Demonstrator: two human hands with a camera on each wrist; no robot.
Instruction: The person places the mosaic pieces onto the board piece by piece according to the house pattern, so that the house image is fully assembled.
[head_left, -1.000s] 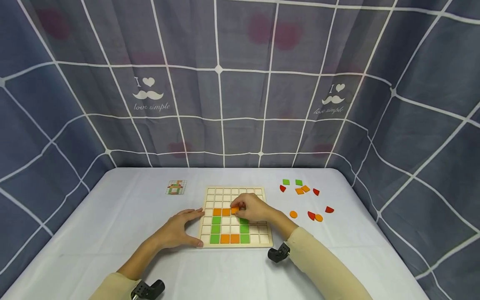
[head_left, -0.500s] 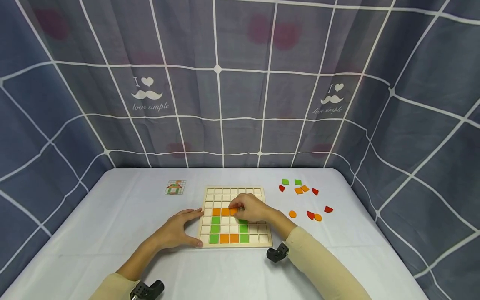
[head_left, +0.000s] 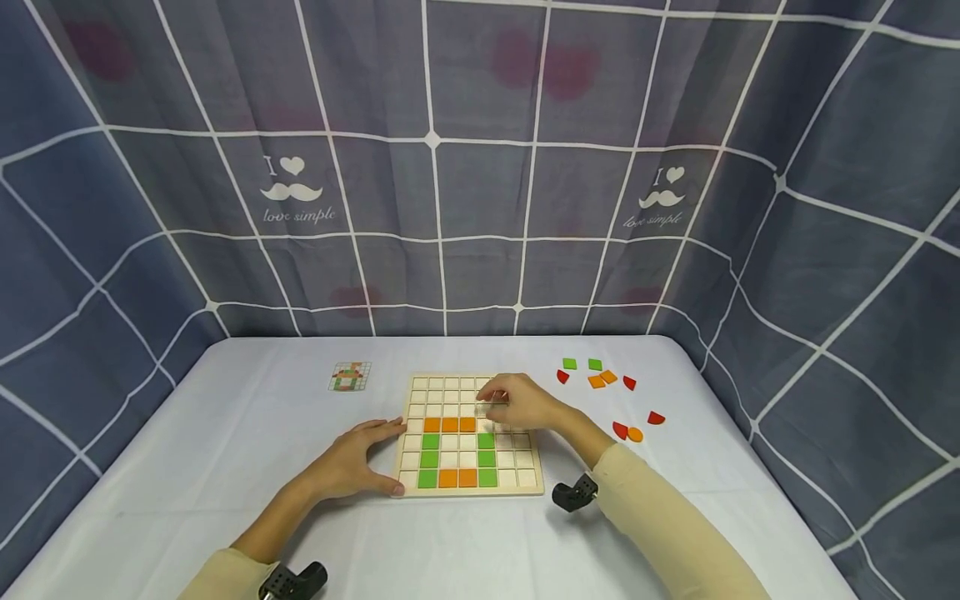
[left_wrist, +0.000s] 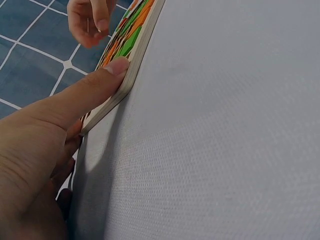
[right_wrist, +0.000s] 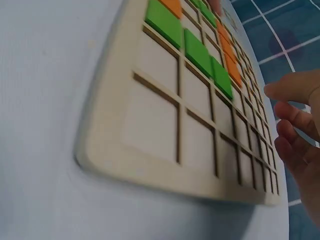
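A wooden grid board (head_left: pixel 517 492) lies on the table. Set in its cells are a row of orange square tiles (head_left: pixel 450 425), two columns of green tiles (head_left: pixel 429 459) and a pair of orange tiles at the bottom. My left hand (head_left: pixel 348 462) rests at the board's left side, fingers against the edge and thumb (left_wrist: pixel 107 75) on the near corner. Over the upper right of the board hovers my right hand (head_left: pixel 528 404). In the right wrist view its fingers (right_wrist: pixel 295 112) are loosely bent and apart, with nothing seen between them.
Loose pieces lie right of the board: green squares (head_left: pixel 595 364), orange squares (head_left: pixel 597 382), several red wedges (head_left: pixel 656 417) and an orange disc (head_left: pixel 635 435). A small patterned card (head_left: pixel 349 377) sits back left. Patterned curtain (head_left: pixel 480 192) surrounds the table's (head_left: pixel 247 417) back and sides.
My right hand has let go of the third orange tile, which now sits in the row, and moved right and back. Its forearm now covers the nearer orange disc. The left hand stays put.
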